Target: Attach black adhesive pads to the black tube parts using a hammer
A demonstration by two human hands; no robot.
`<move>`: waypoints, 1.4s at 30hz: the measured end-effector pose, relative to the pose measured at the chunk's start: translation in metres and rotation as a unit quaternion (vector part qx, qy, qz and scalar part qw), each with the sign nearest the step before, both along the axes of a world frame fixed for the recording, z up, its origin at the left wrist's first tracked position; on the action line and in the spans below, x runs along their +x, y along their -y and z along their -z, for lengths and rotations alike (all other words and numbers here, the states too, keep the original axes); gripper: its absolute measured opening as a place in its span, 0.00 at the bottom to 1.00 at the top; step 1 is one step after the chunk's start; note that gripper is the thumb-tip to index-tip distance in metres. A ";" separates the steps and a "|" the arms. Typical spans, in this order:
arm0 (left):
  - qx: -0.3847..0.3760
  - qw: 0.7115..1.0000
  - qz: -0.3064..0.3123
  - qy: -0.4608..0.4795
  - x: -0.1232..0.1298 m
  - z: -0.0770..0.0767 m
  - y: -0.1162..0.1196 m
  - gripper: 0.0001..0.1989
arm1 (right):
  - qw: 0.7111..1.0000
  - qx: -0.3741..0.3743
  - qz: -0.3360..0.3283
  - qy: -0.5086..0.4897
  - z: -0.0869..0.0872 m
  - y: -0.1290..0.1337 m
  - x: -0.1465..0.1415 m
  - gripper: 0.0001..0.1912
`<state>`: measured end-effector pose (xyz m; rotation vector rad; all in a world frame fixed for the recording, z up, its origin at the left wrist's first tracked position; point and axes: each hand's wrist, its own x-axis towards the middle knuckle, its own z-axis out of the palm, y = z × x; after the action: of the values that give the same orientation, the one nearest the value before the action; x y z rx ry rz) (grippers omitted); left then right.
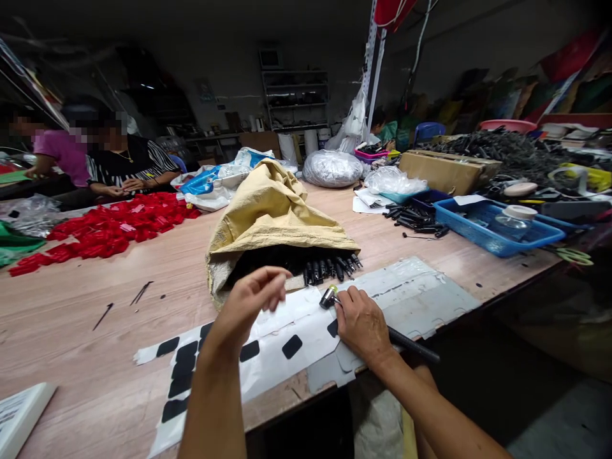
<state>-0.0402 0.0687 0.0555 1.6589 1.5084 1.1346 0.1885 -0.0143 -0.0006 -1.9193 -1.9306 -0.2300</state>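
Observation:
My right hand (pixel 363 322) is closed around a small hammer (pixel 414 344) with a black grip and a shiny metal head with a yellow-green face, resting low over the grey board (pixel 406 287). My left hand (pixel 255 296) is raised in front of the sack, fingers loosely bent, slightly blurred, with nothing visible in it. Beneath it lies a white sheet (pixel 272 373) bearing black rounded-square pads (pixel 292 346). A yellow sack (pixel 277 210) lies with its mouth toward me, and black tube-like parts (pixel 329 268) with metal ends stick out of it.
Red pieces (pixel 119 229) are heaped at the left, near two seated people. To the right stand a blue tray (pixel 497 233) with a jar, a cardboard box (pixel 444 169) and a dark heap of parts (pixel 521 156). A white block (pixel 26 414) sits front left.

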 end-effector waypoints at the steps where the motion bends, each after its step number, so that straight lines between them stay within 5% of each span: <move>1: -0.001 0.999 -0.027 -0.016 -0.003 -0.001 -0.008 0.15 | 1.000 0.002 -0.002 -0.001 0.000 0.000 0.000 0.03; 5: -0.041 0.967 -0.164 -0.192 -0.006 0.004 -0.050 0.14 | 1.000 0.003 -0.009 -0.006 0.001 -0.001 0.001 0.02; 12: -0.115 0.929 -0.148 -0.320 0.002 0.022 -0.080 0.17 | 1.000 0.002 -0.011 -0.021 0.001 -0.003 0.001 0.03; 17: -0.052 0.924 -0.103 -0.364 -0.001 0.020 -0.041 0.14 | 1.000 0.000 -0.009 -0.014 0.001 -0.002 0.000 0.02; 22: -0.013 0.964 0.057 -0.259 0.016 0.031 0.037 0.07 | 1.000 -0.003 0.001 -0.021 -0.002 0.000 0.002 0.03; 25: 0.011 0.969 0.084 -0.231 0.028 0.044 0.068 0.06 | 0.999 -0.022 -0.003 -0.047 -0.005 0.005 0.007 0.04; 34: 0.032 0.982 0.104 -0.154 0.024 0.052 0.074 0.07 | 0.993 -0.057 -0.015 -0.103 -0.011 0.012 0.029 0.03; 39: 0.031 0.971 0.128 -0.198 0.025 0.047 0.077 0.07 | 0.963 -0.098 -0.043 -0.248 -0.023 0.034 0.025 0.08; 42: 0.028 0.968 0.128 -0.212 0.026 0.046 0.078 0.07 | 0.961 -0.105 -0.056 -0.250 -0.028 0.048 0.017 0.12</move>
<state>-0.0138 -0.0089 0.0096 2.1651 1.4570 0.7183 0.2058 -0.0621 0.0277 -1.7614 -1.7541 0.4690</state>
